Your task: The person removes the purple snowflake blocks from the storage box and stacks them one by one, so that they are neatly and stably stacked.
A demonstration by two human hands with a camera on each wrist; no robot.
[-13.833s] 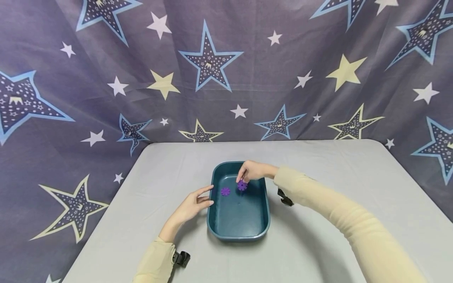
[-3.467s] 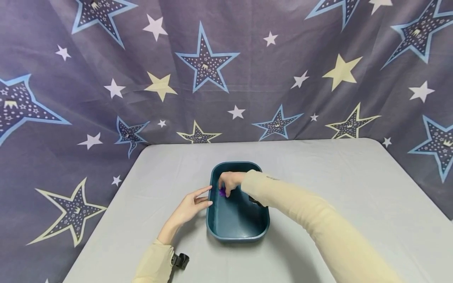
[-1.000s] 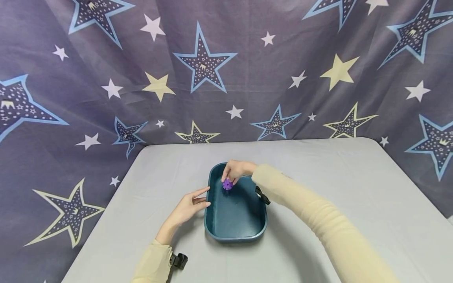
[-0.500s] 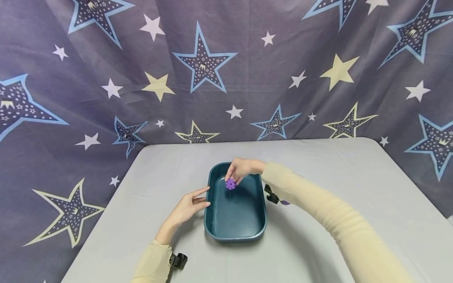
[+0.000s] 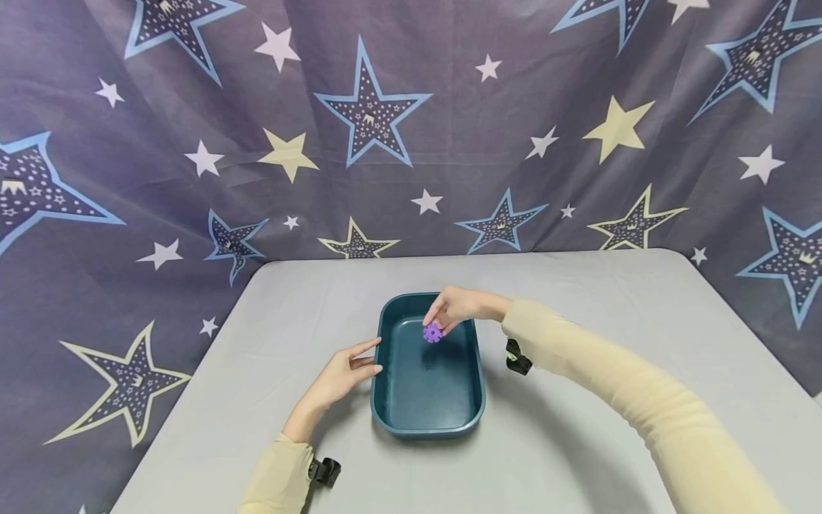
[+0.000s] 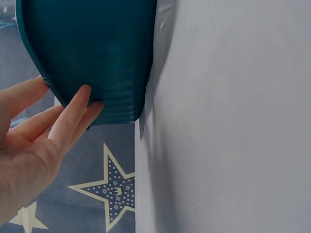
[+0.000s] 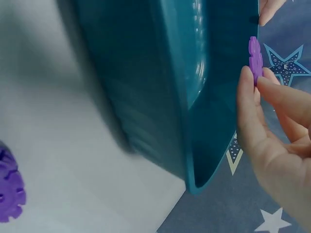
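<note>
My right hand [image 5: 452, 305] pinches a small purple disc [image 5: 433, 333] with a notched rim between thumb and fingertips. The disc hangs above the floor of a teal rectangular basin [image 5: 430, 400], towards its far end. In the right wrist view the disc [image 7: 255, 60] shows nearly edge-on. My left hand [image 5: 340, 375] touches the basin's left side with extended fingers. The left wrist view shows its fingertips against the outer wall of the basin [image 6: 97, 58]. No other disc shows inside the basin in the head view.
More purple notched discs [image 7: 10, 191] lie right of the basin in the right wrist view, cut off by its edge; my right sleeve [image 5: 604, 371] covers that area in the head view. The pale-covered table [image 5: 308, 300] ends against a star-patterned cloth [image 5: 443, 128].
My right hand reached a purple disc on the basin floor, lifted it and moved right with it. The disc held 13.8 seconds ago is gone from the basin. The left hand stays on its side.
</note>
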